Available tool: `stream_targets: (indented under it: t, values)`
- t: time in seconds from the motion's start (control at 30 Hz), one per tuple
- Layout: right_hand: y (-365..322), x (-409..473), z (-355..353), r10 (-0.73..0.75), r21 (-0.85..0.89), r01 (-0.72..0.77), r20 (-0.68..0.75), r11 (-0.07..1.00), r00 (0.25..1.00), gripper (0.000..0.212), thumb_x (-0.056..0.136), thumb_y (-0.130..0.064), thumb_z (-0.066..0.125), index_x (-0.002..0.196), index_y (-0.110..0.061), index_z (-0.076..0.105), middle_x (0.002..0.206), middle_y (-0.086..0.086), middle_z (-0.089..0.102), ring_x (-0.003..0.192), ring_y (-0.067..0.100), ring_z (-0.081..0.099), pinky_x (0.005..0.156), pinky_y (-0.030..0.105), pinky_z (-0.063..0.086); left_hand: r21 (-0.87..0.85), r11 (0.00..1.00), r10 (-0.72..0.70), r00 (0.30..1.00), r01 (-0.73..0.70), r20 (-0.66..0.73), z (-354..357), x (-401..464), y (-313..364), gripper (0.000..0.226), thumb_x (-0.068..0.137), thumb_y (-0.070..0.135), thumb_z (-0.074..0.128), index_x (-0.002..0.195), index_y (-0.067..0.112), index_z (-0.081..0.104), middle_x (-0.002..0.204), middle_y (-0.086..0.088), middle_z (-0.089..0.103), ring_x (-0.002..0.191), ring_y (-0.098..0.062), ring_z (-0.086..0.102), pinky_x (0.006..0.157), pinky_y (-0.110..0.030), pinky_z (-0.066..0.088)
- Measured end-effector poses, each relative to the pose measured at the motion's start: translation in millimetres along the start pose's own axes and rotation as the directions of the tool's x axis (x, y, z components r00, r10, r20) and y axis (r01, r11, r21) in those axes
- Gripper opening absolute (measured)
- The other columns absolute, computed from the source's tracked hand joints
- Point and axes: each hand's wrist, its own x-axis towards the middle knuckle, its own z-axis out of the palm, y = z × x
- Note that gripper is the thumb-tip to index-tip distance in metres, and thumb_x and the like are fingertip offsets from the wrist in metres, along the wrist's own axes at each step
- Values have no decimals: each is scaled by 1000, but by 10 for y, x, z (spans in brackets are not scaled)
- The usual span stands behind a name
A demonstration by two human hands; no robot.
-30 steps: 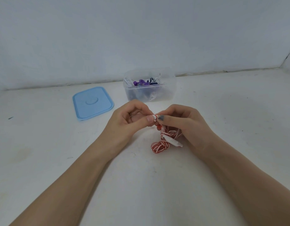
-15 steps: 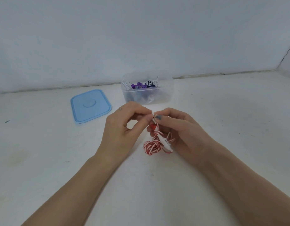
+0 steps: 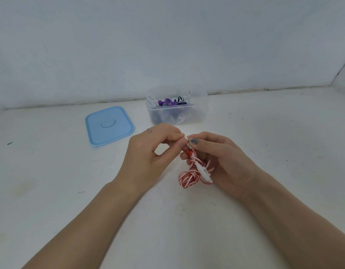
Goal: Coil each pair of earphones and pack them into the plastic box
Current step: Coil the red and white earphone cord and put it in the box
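Observation:
A pair of red-and-white striped earphones [image 3: 188,177] hangs in a loose bundle between my two hands, just above the white tabletop. My left hand [image 3: 148,152] pinches the top end of the cord with thumb and forefinger. Facing it, my right hand [image 3: 222,160] pinches the same end, and the cord loops and a white inline piece lie against its curled fingers. Behind the hands stands the clear plastic box [image 3: 201,113], open, holding purple, white and dark earphones.
The box's light blue lid [image 3: 109,129] lies flat on the table to the left of the box. A pale wall runs along the back of the table, and a corner edge shows at the far right.
Both hands have shifted slightly left with the bundle. The fingertips stay pinched together at the cord's top end, and the loops hang a little lower below them.

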Motion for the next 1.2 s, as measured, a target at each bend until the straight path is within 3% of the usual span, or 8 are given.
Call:
stream_targets:
  t: [0.17, 0.3, 0.4, 0.5, 0.77, 1.03, 1.1, 1.2]
  values:
    - [-27, 3, -6, 30, -25, -30, 7, 999, 1000, 10, 85, -2, 60, 85, 0, 70, 76, 17, 69, 62, 19, 70, 55, 24, 54, -27, 999, -31, 999, 31, 10, -13, 5, 65, 2, 91, 10, 70, 89, 9, 69, 85, 14, 67, 80, -7, 68, 77, -13, 50]
    - [-31, 4, -3, 37, -31, -37, 4, 999, 999, 9, 86, -1, 59, 84, 0, 68, 75, 14, 68, 63, 19, 69, 54, 23, 54, -2, 998, -65, 998, 65, 4, -24, 8, 115, 16, 92, 13, 68, 95, 26, 59, 83, 19, 65, 80, -10, 68, 75, -19, 52]
    - [-21, 9, -11, 32, -22, -32, 4, 999, 999, 8, 86, 0, 59, 85, 1, 67, 75, 15, 68, 62, 19, 69, 54, 24, 54, 52, 998, 28, 999, -30, 45, -21, 9, 91, 9, 95, 6, 65, 91, 14, 63, 84, 7, 63, 78, -10, 62, 73, -29, 52]
    - [-15, 21, -13, 25, -13, -25, 7, 1000, 1000, 9, 79, -4, 63, 84, -1, 70, 76, 15, 69, 66, 20, 70, 56, 25, 54, 86, 995, 52, 998, -55, 45, -34, 13, 85, 7, 96, 8, 64, 90, 5, 67, 84, 2, 66, 79, -7, 61, 73, -22, 52]
    - [-5, 35, -17, 16, -10, -16, 1, 1000, 1000, 9, 85, -2, 61, 86, -2, 70, 78, 13, 71, 69, 21, 71, 58, 24, 54, 176, 979, 93, 995, -98, 38, -66, 20, 77, 8, 94, 11, 70, 91, 4, 71, 85, 0, 71, 80, -8, 65, 76, -7, 47]
    - [-2, 12, -11, -3, 12, 3, 6, 1000, 1000, 8, 84, -1, 61, 87, 0, 68, 75, 15, 69, 66, 21, 70, 56, 24, 53, 99, 995, -22, 1000, 21, 5, -46, 24, 138, 3, 90, 10, 74, 91, 8, 71, 83, 9, 70, 85, -6, 70, 73, 0, 41]
    - [-13, 6, -6, 2, 16, -2, 1, 1000, 1000, 12, 82, -2, 62, 91, 2, 68, 74, 15, 70, 63, 19, 70, 55, 24, 53, 45, 998, -47, 999, 46, 16, -39, 21, 129, 4, 92, 12, 72, 93, 9, 71, 84, 10, 71, 83, -7, 71, 76, -6, 45]
    - [-17, 8, 0, 6, 32, -6, -5, 999, 1000, 18, 78, -7, 63, 94, 1, 69, 75, 13, 71, 61, 17, 70, 54, 23, 53, -94, 988, -124, 992, 125, 21, -11, -6, 119, 6, 96, 20, 68, 98, 16, 71, 88, 8, 73, 85, -12, 73, 80, -27, 57]
